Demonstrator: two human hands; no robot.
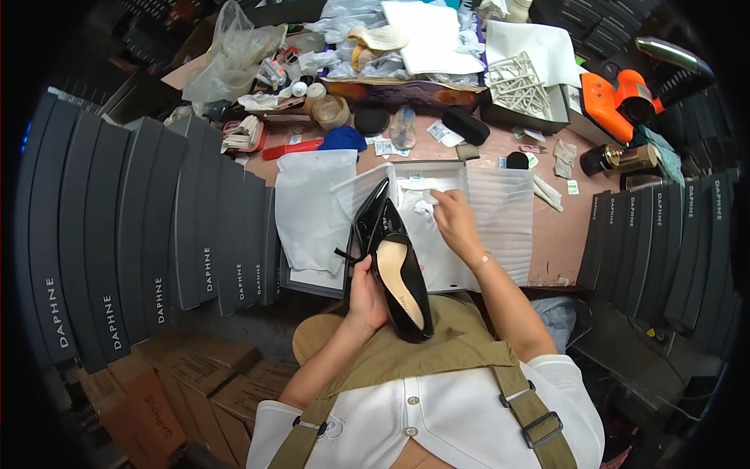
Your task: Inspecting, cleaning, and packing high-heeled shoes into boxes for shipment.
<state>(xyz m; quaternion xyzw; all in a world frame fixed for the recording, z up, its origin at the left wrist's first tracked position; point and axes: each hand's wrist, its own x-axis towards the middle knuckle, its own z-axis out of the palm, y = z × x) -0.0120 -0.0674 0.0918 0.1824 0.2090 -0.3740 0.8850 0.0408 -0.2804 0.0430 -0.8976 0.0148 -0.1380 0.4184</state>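
My left hand (367, 295) is closed round a pair of glossy black pointed high-heeled shoes (404, 291), held together in front of my apron with the toes pointing away. One shoe shows its beige insole; a thin heel sticks out to the left. My right hand (457, 225) reaches over an open shoe box (445, 270) on the table, thumb and fingertips pinched at crumpled white paper (423, 208) inside it. White tissue sheets (312, 207) spread over the box's left side, and a ribbed white foam sheet (504, 227) lies to its right.
Dark shoe boxes (176, 211) stand in rows on the left, with more boxes (656, 242) on the right. Behind are a tray of white sticks (522, 90), an orange tool (605, 105), a blue cloth (342, 141) and a purple bin (406, 95). Brown cartons (199, 383) sit lower left.
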